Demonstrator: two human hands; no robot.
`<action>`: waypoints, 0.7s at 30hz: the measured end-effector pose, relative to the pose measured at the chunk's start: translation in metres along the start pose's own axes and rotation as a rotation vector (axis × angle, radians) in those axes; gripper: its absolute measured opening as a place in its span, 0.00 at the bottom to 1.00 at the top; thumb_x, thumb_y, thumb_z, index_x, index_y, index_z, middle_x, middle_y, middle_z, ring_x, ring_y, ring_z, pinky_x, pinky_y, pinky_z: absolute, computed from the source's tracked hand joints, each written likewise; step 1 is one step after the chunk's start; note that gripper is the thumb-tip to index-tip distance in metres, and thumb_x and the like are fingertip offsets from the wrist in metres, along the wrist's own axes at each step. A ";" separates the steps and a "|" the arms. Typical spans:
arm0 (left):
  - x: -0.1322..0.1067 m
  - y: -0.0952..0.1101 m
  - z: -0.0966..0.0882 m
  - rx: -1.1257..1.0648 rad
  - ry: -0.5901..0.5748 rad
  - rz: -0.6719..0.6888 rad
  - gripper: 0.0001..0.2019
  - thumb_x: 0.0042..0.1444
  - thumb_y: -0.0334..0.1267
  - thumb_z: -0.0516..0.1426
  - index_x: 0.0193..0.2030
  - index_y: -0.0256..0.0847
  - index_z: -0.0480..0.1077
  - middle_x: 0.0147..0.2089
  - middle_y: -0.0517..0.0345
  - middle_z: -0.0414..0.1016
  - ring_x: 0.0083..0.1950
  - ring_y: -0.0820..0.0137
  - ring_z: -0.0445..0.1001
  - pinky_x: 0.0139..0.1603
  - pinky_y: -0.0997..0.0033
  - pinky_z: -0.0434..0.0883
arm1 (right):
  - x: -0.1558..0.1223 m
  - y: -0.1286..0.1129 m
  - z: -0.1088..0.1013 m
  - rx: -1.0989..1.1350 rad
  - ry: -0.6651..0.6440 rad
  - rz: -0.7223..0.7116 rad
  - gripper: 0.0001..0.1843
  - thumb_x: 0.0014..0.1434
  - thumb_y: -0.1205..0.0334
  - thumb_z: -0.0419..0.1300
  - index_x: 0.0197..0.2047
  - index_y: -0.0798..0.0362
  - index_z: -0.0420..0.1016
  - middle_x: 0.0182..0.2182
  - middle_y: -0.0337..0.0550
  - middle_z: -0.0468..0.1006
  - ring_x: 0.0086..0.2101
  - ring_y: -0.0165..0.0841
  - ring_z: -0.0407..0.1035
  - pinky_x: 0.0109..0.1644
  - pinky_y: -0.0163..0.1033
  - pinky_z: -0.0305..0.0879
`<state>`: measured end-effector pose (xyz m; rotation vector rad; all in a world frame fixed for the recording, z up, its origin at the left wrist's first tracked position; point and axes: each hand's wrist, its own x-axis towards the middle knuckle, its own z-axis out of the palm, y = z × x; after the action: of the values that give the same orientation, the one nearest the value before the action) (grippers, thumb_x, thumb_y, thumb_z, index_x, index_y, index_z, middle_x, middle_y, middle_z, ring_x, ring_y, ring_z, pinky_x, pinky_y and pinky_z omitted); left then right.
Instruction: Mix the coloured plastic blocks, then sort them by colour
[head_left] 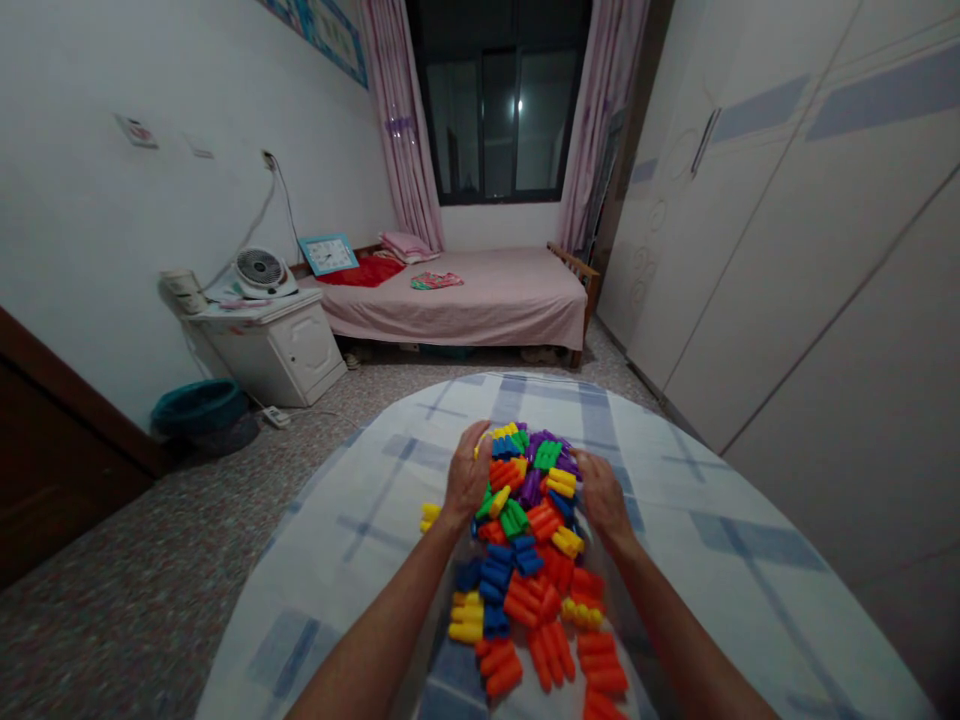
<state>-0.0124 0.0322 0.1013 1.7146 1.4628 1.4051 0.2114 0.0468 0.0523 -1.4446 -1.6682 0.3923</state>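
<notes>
Brightly coloured plastic building blocks point(513, 518), shaped like joined tubes, lie heaped and spread before me in red, yellow, blue, green and purple. My left hand point(469, 475) rests along the left side of the heap's far part, its fingers extended and touching or close to the blocks. On the opposite side, my right hand point(602, 492) is cupped with bent fingers against the purple and yellow pieces. A yellow block point(430, 516) lies just outside my left wrist. Faint see-through edges flank the nearer blocks; I cannot tell whether they are a clear bag or tray.
The blocks are on a round table with a blue-and-white checked cloth point(337, 570). Beyond it stand a bed point(480, 300), a white cabinet point(277, 350) with a fan point(262, 270), and a teal bin point(201, 408). A tall wardrobe point(795, 250) lines the right wall.
</notes>
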 end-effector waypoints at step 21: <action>-0.007 0.007 0.023 -0.300 -0.209 -0.036 0.16 0.59 0.44 0.52 0.46 0.37 0.74 0.49 0.51 0.74 0.53 0.66 0.70 0.59 0.66 0.63 | 0.012 -0.045 0.014 0.626 -0.266 0.161 0.29 0.59 0.38 0.48 0.49 0.50 0.74 0.49 0.43 0.75 0.50 0.38 0.67 0.59 0.45 0.58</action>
<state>0.0117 0.0294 0.0964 1.5823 1.1034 1.3069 0.1722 0.0495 0.0817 -1.0810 -1.4401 1.1269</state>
